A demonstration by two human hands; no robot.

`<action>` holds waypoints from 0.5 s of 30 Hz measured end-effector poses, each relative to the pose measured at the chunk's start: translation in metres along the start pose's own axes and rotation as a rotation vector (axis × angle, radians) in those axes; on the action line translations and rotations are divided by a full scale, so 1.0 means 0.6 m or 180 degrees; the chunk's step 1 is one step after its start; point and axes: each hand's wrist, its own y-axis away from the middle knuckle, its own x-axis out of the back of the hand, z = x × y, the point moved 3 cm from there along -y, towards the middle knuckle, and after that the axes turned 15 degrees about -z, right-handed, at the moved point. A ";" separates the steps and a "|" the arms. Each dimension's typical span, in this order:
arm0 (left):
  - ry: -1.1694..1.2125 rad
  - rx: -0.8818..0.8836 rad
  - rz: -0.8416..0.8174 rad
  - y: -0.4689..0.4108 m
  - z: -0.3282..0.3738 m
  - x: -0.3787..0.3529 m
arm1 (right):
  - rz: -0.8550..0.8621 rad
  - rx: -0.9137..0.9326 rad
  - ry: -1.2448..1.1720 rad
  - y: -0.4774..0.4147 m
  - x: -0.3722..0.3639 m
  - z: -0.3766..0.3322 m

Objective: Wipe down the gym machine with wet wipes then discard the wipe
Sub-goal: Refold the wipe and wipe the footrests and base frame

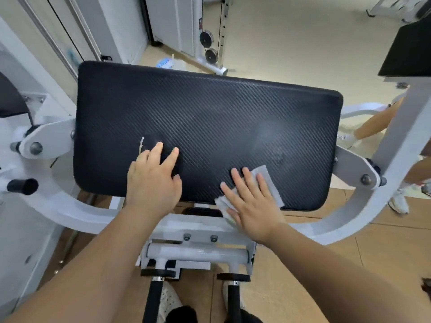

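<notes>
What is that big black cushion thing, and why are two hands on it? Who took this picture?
The picture comes from a camera worn on a person's head, looking down, so you see their own arms. The wide black ribbed pad is the cushion of a gym machine, fixed to a white metal frame. The left hand rests on the pad, beside a small pale tear. The right hand presses a white wet wipe flat against the pad's near edge to clean it. Both hands lie open; neither grips anything.
</notes>
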 end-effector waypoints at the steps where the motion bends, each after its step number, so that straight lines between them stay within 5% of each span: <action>1: 0.0060 -0.0026 0.0100 0.008 0.022 -0.002 | 0.0003 0.0032 0.0072 0.018 -0.011 0.027; 7: 0.0101 -0.0366 -0.0006 0.045 0.188 -0.036 | 0.0368 -0.1385 -0.0613 0.005 0.058 0.251; 10: 0.0047 -0.0201 -0.0109 0.042 0.224 -0.037 | 0.0446 -0.1815 -0.1023 -0.031 0.097 0.270; 15: 0.0086 -0.0037 -0.0162 0.028 0.245 -0.029 | 0.0254 -0.0537 -0.0414 0.039 0.006 0.139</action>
